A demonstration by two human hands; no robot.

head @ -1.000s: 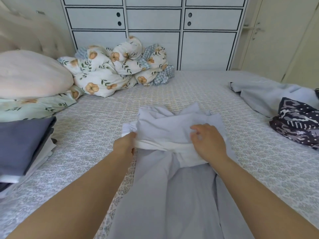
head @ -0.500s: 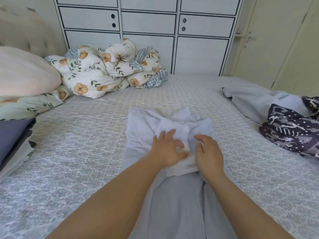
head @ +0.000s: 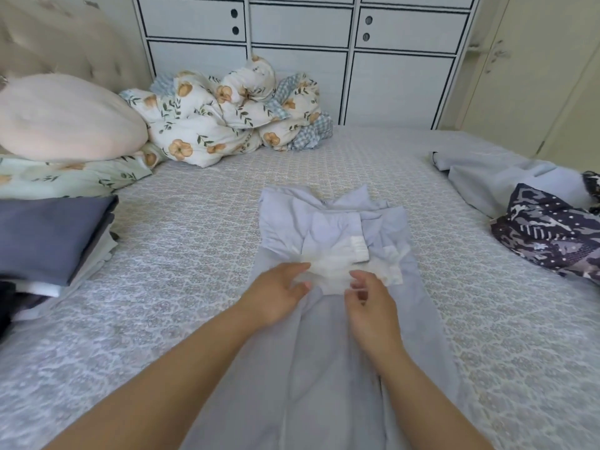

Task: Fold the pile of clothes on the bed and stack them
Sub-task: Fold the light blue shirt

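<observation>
Pale lilac trousers (head: pixel 328 368), grey patterned bedspread (head: pixel 181 251), floral quilt (head: pixel 227 115).

Single head-worn wide-angle cam, no second view so no overlap. Looks forward and down across the bed (head: pixel 181 241) from its near edge, facing the white cabinet wall (head: pixel 399 82) at the far side. Close range: both forearms enter from the bottom edge, left hand (head: pixel 276 293) and right hand (head: pixel 373 308) sit just below frame centre. Headboard (head: pixel 65 43) at left edge, door (head: pixel 535 76) at right. Strong barrel distortion at the borders.
</observation>
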